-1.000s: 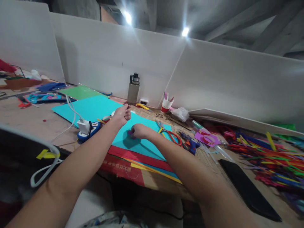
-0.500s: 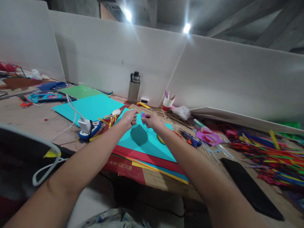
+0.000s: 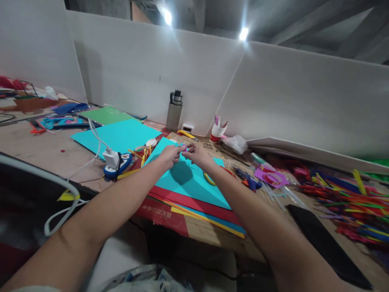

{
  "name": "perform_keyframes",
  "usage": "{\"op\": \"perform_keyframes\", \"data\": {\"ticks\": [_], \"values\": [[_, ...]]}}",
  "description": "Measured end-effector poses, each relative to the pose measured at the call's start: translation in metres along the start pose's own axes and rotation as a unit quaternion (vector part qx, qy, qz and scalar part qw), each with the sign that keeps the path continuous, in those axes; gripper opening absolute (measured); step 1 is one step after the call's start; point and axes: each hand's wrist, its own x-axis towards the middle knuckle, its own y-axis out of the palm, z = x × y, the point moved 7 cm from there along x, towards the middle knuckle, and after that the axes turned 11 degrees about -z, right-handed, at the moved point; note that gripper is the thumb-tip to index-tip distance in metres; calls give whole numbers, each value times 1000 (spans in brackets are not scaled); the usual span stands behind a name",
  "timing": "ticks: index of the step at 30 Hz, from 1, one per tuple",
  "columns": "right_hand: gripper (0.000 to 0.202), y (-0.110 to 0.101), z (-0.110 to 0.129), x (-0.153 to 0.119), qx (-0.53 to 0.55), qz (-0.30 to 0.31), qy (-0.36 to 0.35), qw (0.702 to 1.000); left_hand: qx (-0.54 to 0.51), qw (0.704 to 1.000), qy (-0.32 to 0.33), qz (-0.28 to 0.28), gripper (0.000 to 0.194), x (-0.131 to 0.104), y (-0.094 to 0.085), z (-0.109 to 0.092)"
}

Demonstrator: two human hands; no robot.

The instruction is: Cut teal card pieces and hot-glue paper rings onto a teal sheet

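Fingers (image 3: 177, 149) pinch a purple piece (image 3: 184, 148) over the turquoise sheet (image 3: 194, 184), well inside its near edge.

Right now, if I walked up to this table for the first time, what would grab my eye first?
Probably the nearer turquoise sheet in the middle, with the left hand and right hand close together above it, a small purple piece at their fingertips. Next, likely the heap of multicoloured strips at the right edge, then the grey water bottle with its black lid, upright before the white partition at the back.
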Motion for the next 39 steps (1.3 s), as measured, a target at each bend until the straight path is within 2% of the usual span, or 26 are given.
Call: {"op": "perform_keyframes", "data": {"ticks": [3,5,9,13,15,18,21,23,25,27,29,33,34,37,39], "values": [[80,-1,14,-6,-41,1,-90,995,12,999,-28,7,30,1,0,1],[86,-1,20,-11,-80,11,-126,989,30,999,-41,10,27,0,1,3],[70,2,21,-16,-103,61,-114,986,67,996,-56,8,25,-3,3,9],[55,1,20,-14,-91,59,-101,989,87,995,-43,7,26,-7,5,10],[49,1,17,-13,-78,61,-90,991,112,994,-11,4,27,-10,6,6],[57,3,10,-11,-67,65,-78,993,148,988,32,3,27,-14,8,-1],[74,2,11,-11,-101,42,-119,987,146,989,18,-5,27,-13,6,1],[71,3,16,-13,-140,27,-161,976,147,989,6,-10,27,-10,4,3],[56,4,18,-14,-175,28,-173,969,153,988,-4,-9,27,-7,3,6],[44,4,16,-15,-189,32,-152,970,156,988,-13,-3,27,-5,3,8],[41,2,16,-14,-176,24,-134,975,152,988,-14,10,25,-5,5,9],[62,-1,10,-11,-78,36,-94,992,121,992,6,22,24,-8,8,3],[60,1,7,-10,-38,47,-70,996,110,994,13,19,25,-9,8,1],[34,6,-3,-5,91,73,16,993,85,996,31,9,26,-10,7,-4],[27,9,-6,-3,143,74,53,985,77,996,33,15,25,-10,7,-5]]}}
